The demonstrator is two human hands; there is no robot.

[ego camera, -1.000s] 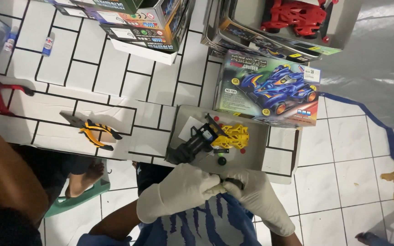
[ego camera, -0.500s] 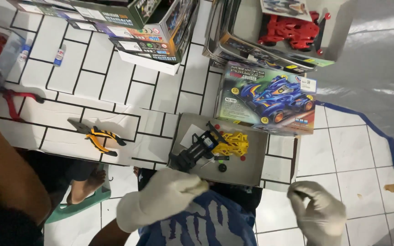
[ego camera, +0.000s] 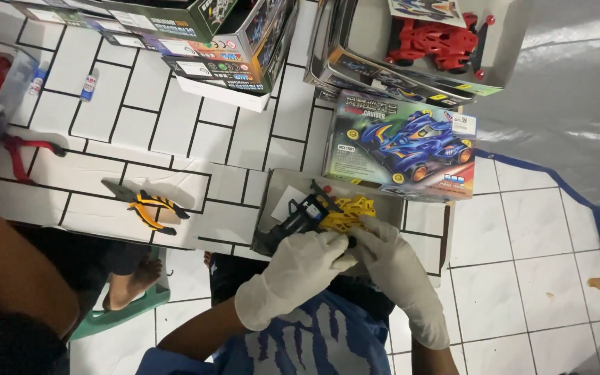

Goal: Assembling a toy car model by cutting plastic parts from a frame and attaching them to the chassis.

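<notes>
Both my hands wear white gloves and meet at the near edge of a shallow grey tray [ego camera: 421, 212]. In the tray lie a black toy-car chassis [ego camera: 298, 214] and a yellow parts frame [ego camera: 350, 210]. My left hand [ego camera: 292, 276] and my right hand [ego camera: 396, 267] touch fingertips and pinch a small black part [ego camera: 351, 243] between them, right next to the yellow frame. Most of the part is hidden by the fingers.
A toy-car box with a blue racer picture [ego camera: 401, 144] lies behind the tray, an open box with a red car [ego camera: 439, 38] farther back. Stacked boxes [ego camera: 223, 42] stand at the top left. Yellow-handled pliers [ego camera: 151, 207] and red-handled cutters [ego camera: 26, 149] lie left. Another person's arm [ego camera: 8, 271] and foot [ego camera: 133, 278] are at left.
One second ago my hands were together below the tray. Half a second ago my right hand had swung out to the right. It is now back against my left hand at the tray.
</notes>
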